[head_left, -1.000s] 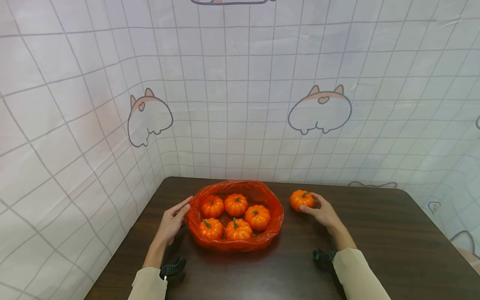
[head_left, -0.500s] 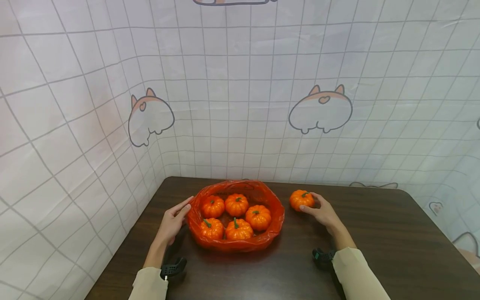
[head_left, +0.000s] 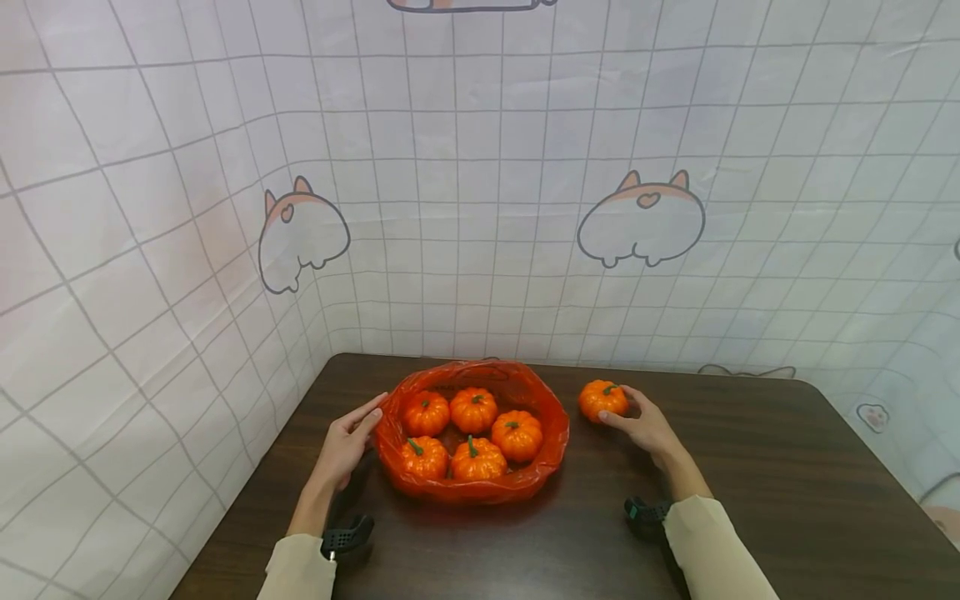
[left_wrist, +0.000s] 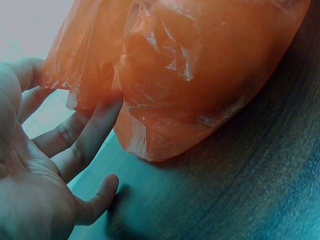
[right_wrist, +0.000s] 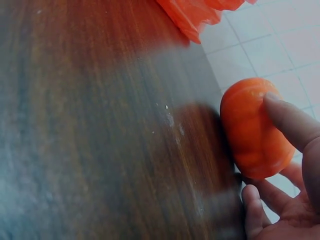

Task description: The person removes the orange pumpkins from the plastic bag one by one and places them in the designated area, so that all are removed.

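At the left of the head view, my left hand (head_left: 347, 448) holds the rim of a red plastic bag (head_left: 471, 492). In the left wrist view a fold of the bag (left_wrist: 210, 60) hides the tips of some fingers, while the little finger stays clear of it. Inside the spread bag sit several small orange pumpkins (head_left: 473, 410) with green stems. To the bag's right, my right hand (head_left: 651, 427) grips a separate small pumpkin (head_left: 600, 400), on or close to the tabletop. The right wrist view shows the thumb pressed on the pumpkin (right_wrist: 252, 130), with fingers around its far side.
Everything stands on a dark brown wooden table (head_left: 480, 558). Behind it and to the left hangs a white gridded cloth (head_left: 480, 292) with cartoon animals. A thin cable (head_left: 746, 371) lies along the table's back edge. Both wrists wear black devices (head_left: 347, 535).
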Demonstrator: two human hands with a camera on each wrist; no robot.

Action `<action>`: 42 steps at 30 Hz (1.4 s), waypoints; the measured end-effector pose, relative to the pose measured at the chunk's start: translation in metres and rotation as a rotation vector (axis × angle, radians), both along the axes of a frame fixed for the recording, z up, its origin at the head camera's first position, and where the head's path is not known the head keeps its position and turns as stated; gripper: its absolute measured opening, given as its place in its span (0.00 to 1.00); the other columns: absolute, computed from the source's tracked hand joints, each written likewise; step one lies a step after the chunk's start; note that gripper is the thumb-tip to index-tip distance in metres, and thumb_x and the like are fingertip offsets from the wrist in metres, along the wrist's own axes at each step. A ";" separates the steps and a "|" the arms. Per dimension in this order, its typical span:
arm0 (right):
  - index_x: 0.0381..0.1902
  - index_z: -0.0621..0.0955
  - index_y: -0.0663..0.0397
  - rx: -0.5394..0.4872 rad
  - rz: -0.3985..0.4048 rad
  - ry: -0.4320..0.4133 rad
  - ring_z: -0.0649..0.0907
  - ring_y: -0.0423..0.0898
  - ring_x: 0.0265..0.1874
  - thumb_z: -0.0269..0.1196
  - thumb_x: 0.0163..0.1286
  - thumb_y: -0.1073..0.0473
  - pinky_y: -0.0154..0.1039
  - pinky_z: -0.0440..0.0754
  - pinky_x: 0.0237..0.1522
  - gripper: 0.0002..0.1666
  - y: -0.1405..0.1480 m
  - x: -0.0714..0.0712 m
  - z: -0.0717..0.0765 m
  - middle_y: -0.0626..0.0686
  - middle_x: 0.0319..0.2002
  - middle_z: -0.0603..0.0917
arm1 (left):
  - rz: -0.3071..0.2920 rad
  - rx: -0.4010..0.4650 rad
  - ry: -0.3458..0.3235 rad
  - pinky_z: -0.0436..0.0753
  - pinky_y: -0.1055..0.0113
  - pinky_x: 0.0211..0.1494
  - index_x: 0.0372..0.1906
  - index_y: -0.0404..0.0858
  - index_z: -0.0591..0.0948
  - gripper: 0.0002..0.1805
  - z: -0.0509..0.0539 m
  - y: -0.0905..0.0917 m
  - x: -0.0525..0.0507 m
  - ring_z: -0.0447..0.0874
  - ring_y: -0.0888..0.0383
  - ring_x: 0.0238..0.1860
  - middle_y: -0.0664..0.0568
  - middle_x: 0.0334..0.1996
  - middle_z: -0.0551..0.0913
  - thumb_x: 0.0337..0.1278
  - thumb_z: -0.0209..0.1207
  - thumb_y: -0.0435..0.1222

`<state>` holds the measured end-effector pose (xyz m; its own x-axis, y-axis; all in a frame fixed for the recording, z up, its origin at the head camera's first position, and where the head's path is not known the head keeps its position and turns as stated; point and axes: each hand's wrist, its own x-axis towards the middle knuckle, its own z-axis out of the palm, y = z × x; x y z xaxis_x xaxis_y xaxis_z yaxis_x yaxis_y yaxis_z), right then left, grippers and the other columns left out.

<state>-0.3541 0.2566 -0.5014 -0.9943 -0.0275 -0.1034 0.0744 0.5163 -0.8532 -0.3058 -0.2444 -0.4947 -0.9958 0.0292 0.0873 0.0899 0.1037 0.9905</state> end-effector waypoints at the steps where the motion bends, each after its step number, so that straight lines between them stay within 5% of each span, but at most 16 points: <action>1: 0.82 0.53 0.57 -0.002 0.000 0.000 0.63 0.69 0.73 0.67 0.69 0.39 0.68 0.61 0.74 0.57 0.000 0.000 0.000 0.72 0.76 0.61 | 0.000 -0.001 0.000 0.85 0.70 0.51 0.74 0.46 0.72 0.25 0.000 0.000 0.000 0.84 0.72 0.52 0.45 0.74 0.71 0.78 0.53 0.45; 15: 0.82 0.50 0.60 -0.174 -0.045 -0.010 0.69 0.67 0.70 0.66 0.72 0.43 0.62 0.67 0.72 0.55 0.008 0.009 0.000 0.73 0.75 0.62 | 0.010 0.006 -0.002 0.85 0.70 0.54 0.74 0.44 0.73 0.25 -0.002 0.002 -0.001 0.84 0.71 0.53 0.44 0.73 0.72 0.78 0.53 0.44; 22: 0.80 0.56 0.59 -0.219 -0.149 0.083 0.71 0.62 0.69 0.65 0.73 0.46 0.56 0.71 0.69 0.49 -0.003 0.023 0.022 0.69 0.72 0.67 | 0.012 -0.002 -0.002 0.85 0.70 0.54 0.74 0.43 0.72 0.26 -0.002 0.002 -0.001 0.84 0.71 0.52 0.44 0.73 0.72 0.78 0.53 0.44; 26: 0.78 0.60 0.56 -0.200 -0.099 0.149 0.71 0.63 0.70 0.65 0.73 0.45 0.58 0.71 0.69 0.45 -0.017 0.030 0.044 0.68 0.71 0.69 | 0.015 -0.010 0.001 0.85 0.69 0.55 0.74 0.44 0.73 0.25 -0.001 0.001 -0.001 0.84 0.72 0.52 0.45 0.73 0.72 0.78 0.53 0.45; 32: 0.74 0.68 0.51 -0.151 0.039 0.262 0.76 0.61 0.62 0.67 0.72 0.46 0.46 0.80 0.57 0.38 -0.051 0.041 0.068 0.63 0.66 0.76 | 0.012 -0.026 0.004 0.83 0.66 0.60 0.74 0.45 0.73 0.26 -0.001 0.000 -0.002 0.82 0.73 0.54 0.46 0.74 0.71 0.78 0.53 0.46; 37: 0.70 0.72 0.49 -0.153 0.138 0.325 0.80 0.60 0.56 0.68 0.71 0.50 0.42 0.83 0.49 0.33 -0.078 0.048 0.074 0.62 0.63 0.78 | 0.013 -0.012 0.005 0.84 0.67 0.57 0.74 0.44 0.73 0.26 -0.002 0.000 -0.002 0.84 0.73 0.53 0.45 0.74 0.72 0.78 0.53 0.45; 42: 0.69 0.73 0.48 -0.169 0.219 0.341 0.80 0.57 0.56 0.69 0.70 0.52 0.47 0.83 0.53 0.32 -0.101 0.051 0.072 0.64 0.63 0.78 | 0.014 0.003 0.008 0.85 0.69 0.53 0.74 0.43 0.73 0.26 -0.003 0.001 -0.002 0.85 0.71 0.51 0.43 0.73 0.73 0.78 0.54 0.44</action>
<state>-0.3027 0.1557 -0.4291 -0.9395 -0.2301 0.2537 -0.3218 0.3396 -0.8838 -0.3080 -0.2433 -0.4974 -0.9953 0.0150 0.0957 0.0968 0.1020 0.9901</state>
